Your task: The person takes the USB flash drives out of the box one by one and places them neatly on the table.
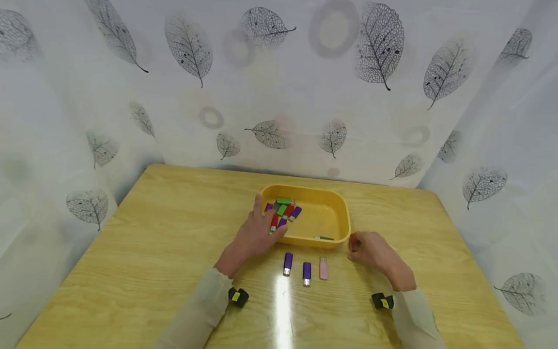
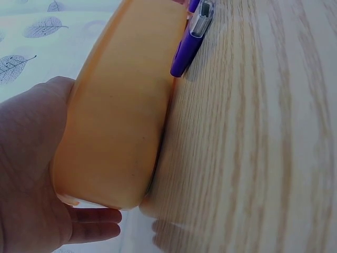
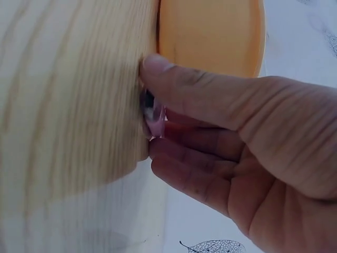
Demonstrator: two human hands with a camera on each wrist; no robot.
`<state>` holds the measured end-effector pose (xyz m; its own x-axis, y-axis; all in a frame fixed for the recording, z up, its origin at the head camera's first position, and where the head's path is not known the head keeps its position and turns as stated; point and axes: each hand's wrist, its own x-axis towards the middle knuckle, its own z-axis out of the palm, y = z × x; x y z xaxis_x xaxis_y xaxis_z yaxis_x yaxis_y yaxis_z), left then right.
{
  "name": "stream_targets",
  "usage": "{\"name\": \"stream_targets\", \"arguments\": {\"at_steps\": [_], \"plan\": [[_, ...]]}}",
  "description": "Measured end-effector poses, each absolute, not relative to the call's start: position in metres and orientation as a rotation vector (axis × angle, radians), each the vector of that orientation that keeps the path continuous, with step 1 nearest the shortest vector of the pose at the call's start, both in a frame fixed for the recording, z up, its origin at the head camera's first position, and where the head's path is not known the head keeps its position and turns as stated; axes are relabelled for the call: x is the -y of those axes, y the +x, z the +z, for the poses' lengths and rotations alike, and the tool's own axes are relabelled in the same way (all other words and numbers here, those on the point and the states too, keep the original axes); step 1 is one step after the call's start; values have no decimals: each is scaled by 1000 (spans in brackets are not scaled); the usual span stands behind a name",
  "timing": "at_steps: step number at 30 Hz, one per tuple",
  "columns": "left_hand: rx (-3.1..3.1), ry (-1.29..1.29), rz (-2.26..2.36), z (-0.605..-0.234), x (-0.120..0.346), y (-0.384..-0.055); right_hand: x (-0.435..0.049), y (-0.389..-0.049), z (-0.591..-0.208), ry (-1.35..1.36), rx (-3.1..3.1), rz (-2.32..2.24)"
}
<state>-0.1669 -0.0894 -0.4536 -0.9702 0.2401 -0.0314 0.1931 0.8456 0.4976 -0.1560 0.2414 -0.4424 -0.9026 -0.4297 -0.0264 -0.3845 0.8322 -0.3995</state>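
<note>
My left hand (image 1: 255,231) rests on the near left corner of a yellow plastic tray (image 1: 314,241), thumb over the near rim and fingers stretched along the left end. In the left wrist view the tray's wall (image 2: 116,121) stands beside that palm. Several USB sticks lie inside at the left: green (image 1: 285,200), red (image 1: 273,223), purple (image 1: 296,213). To the right of the tray, my right hand (image 1: 374,249) pinches a small pinkish USB stick (image 3: 155,124) at the tabletop, partly hidden by the fingers.
Two purple USB sticks (image 1: 288,261) and a pink USB stick (image 1: 323,269) lie in front of the tray on the wooden table (image 1: 174,232). A grey USB stick (image 1: 324,238) sits inside, by the near wall. A leaf-patterned curtain (image 1: 283,87) surrounds the table's back and sides.
</note>
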Motion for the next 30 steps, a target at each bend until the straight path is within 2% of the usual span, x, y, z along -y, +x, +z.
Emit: {"name": "stream_targets", "arguments": {"at_steps": [5,23,30], "plan": [[-2934,357,761,-452,90,-167,-240,-156,-441,-727,-2920,-564],[-2932,355,783,-454,87,-167,-244,-155,-418,-494,-2828,-796],[-2930,331,807,-453,89,-168,-229,-153,-404,-517,-2985,-653]]}}
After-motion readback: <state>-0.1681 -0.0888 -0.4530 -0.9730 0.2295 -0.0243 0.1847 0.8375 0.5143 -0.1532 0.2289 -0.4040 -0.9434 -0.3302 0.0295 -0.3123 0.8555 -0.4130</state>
